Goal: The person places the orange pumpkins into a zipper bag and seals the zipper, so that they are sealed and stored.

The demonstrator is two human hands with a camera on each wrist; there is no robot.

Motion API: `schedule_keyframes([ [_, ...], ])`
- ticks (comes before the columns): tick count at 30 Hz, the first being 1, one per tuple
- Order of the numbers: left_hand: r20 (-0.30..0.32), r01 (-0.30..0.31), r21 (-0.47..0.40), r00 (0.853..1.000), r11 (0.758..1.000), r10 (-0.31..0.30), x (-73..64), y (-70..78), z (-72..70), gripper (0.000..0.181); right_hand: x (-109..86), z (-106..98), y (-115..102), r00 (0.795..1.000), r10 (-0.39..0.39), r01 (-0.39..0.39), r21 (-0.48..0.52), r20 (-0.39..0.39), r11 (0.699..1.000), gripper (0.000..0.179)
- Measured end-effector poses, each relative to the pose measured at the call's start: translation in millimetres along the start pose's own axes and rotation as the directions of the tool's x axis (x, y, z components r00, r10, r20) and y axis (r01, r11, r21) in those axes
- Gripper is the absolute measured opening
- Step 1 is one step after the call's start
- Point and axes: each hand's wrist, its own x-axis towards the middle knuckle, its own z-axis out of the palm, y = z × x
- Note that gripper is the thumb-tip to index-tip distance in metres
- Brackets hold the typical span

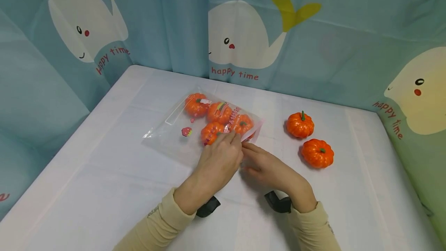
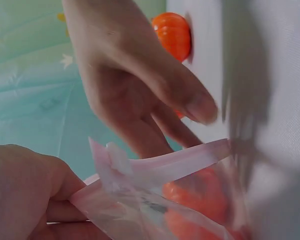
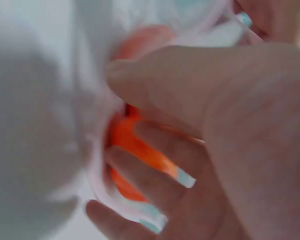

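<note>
A clear zip bag (image 1: 167, 136) with a pink-edged mouth lies on the table, several small orange toy pumpkins (image 1: 196, 105) inside it. My left hand (image 1: 220, 160) pinches the bag by its mouth edge; the left wrist view shows the pink strip (image 2: 185, 162) standing up beside those fingers. At the same mouth is my right hand (image 1: 273, 167), its thumb extended and fingers spread. In the right wrist view these fingers lie in front of an orange pumpkin (image 3: 135, 155) framed by the bag's rim, and they are not wrapped round it.
Two loose toy pumpkins, one farther back (image 1: 300, 125) and one nearer (image 1: 318, 153), sit on the white table (image 1: 104, 189) to the right of the bag. A blue curtain (image 1: 167, 22) with printed whales hangs behind the table and along its sides.
</note>
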Motion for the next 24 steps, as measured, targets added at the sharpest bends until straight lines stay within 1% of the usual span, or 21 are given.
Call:
schedule_keyframes([
  [3,0.011,0.006,-0.002,1.0,1.0,-0.006,0.0,-0.1,-0.7,0.038,-6.0,-10.4,3.2,0.999,0.034,-0.034,0.001,-0.008,0.999,0.051],
  [6,0.008,0.009,0.002,1.0,1.0,-0.009,0.3,-0.3,-0.5,0.036,-13.6,-20.4,7.3,0.995,0.075,-0.076,-0.019,-0.065,0.997,0.049],
  [9,-0.017,0.012,-0.003,1.0,1.0,-0.012,0.5,-0.5,0.4,0.026,-21.9,-29.2,11.6,0.985,0.114,-0.12,-0.043,-0.128,0.992,0.047],
  [12,-0.049,0.01,-0.019,0.999,1.0,-0.011,0.6,-1.2,2.5,0.015,-29.1,-36.5,15.8,0.975,0.156,-0.165,-0.049,-0.16,0.985,0.045],
  [15,-0.079,0.006,-0.024,0.997,1.0,-0.007,0.3,-2.0,4.6,0.011,-34.8,-42.0,19.9,0.967,0.187,-0.197,-0.042,-0.175,0.98,0.044],
  [18,-0.1,-0.003,-0.011,0.995,1.0,0.002,-0.3,-2.6,6.4,0.009,-39.8,-46.3,23.2,0.959,0.209,-0.218,-0.024,-0.188,0.976,0.045],
  [21,-0.11,-0.009,0.006,0.994,1.0,0.01,-1.0,-3.3,7.9,0.01,-44.8,-50.1,25.9,0.953,0.235,-0.24,-0.004,-0.193,0.971,0.045],
  [24,-0.105,-0.018,0.015,0.994,1.0,0.02,-1.4,-4.6,10.1,0.016,-49.6,-54.2,27.7,0.944,0.262,-0.266,0.008,-0.201,0.964,0.045],
])
